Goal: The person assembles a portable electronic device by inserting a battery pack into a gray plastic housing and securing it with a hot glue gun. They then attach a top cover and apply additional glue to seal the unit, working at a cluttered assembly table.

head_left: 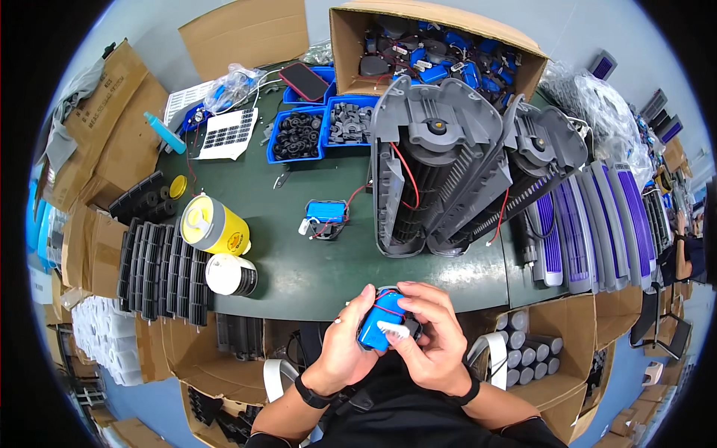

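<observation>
Between my two hands, just in front of the table's near edge, is a blue battery pack (379,321) with a red wire across it, a white connector and a black part beneath. My left hand (347,336) cups its left side. My right hand (437,340) grips the right side, with the thumb by the white connector. A similar blue battery pack (326,212) with a black part and red wire lies on the table ahead. Two grey fan housings (441,164) with black cylindrical rotors and red wires rest beyond my right hand.
A green table (299,280) spans the middle. At the back are a cardboard box (441,13) of blue packs and blue bins (297,157) of small parts. Black rotors (160,269), a yellow jug (216,228) and a white tub (231,275) stand left; purple-grey panels (597,224) line the right.
</observation>
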### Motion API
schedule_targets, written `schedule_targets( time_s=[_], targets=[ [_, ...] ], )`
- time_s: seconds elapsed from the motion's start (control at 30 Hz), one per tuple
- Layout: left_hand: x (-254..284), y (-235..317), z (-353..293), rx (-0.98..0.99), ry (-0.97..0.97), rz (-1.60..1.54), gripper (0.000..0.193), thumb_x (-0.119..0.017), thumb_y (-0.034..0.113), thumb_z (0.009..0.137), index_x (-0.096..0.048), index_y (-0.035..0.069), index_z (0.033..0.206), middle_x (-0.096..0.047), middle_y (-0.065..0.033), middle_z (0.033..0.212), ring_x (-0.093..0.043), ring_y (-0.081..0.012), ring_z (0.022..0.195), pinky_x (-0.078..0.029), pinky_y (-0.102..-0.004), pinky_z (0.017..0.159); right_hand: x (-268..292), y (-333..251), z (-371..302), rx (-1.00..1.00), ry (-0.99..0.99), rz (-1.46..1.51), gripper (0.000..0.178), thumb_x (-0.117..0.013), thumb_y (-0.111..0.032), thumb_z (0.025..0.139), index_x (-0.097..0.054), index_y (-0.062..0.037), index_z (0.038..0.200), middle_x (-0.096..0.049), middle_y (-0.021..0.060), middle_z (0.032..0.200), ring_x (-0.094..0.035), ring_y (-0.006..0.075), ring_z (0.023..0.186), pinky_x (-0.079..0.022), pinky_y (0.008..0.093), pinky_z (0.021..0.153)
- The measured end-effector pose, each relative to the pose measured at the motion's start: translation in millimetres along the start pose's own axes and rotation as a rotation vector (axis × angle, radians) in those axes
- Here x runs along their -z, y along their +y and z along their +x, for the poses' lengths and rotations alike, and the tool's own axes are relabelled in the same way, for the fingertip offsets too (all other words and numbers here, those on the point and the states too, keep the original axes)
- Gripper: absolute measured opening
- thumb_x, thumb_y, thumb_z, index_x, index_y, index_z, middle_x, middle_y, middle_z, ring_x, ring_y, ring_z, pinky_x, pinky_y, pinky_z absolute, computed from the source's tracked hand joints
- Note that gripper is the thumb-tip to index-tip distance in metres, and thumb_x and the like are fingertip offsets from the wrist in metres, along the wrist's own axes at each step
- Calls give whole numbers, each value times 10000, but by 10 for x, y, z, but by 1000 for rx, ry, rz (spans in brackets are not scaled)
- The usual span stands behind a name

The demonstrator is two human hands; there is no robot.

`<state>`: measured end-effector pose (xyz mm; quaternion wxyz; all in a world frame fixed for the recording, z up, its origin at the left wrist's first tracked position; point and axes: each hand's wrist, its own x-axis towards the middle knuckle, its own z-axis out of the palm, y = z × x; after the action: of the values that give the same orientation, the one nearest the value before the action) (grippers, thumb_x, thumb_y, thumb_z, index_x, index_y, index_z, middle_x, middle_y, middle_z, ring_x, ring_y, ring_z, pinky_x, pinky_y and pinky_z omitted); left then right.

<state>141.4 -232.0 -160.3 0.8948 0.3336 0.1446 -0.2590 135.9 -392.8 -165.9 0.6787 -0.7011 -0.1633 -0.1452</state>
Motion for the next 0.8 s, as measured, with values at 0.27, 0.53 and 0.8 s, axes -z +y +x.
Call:
schedule_targets(
  time_s=[0.27, 0.53, 0.8],
  targets=[
    [-135, -57, 29, -69, 110, 64, 546, -375, 495, 1145, -654, 47, 1281, -729, -102, 1113, -717, -207, 998, -585, -372, 882, -51, 169, -66, -201, 24, 224, 469, -771, -4, 931, -625, 29, 1375, -572, 205, 1421, -631, 286, 1260, -536, 358, 1020],
    [-143, -83, 126, -170, 226, 244, 623, -331, 501, 1153, -614, -5, 1383, -722, -133, 1124, -719, -213, 982, -597, -342, 830, 239, 44, 113, 395, -125, -509, 402, -889, -34, 749, -797, -94, 1136, -714, 107, 1162, -691, 294, 981, -571, 382, 812],
    [-110, -211, 151, -446, 265, 510, 646, -317, 487, 1161, -539, -26, 1483, -700, -146, 1246, -673, -168, 1073, -528, -324, 979, 158, -20, 69, -89, 51, -282, 199, -797, 20, 894, -768, 39, 1090, -723, 130, 983, -696, 213, 840, -568, 284, 668]
  ],
)
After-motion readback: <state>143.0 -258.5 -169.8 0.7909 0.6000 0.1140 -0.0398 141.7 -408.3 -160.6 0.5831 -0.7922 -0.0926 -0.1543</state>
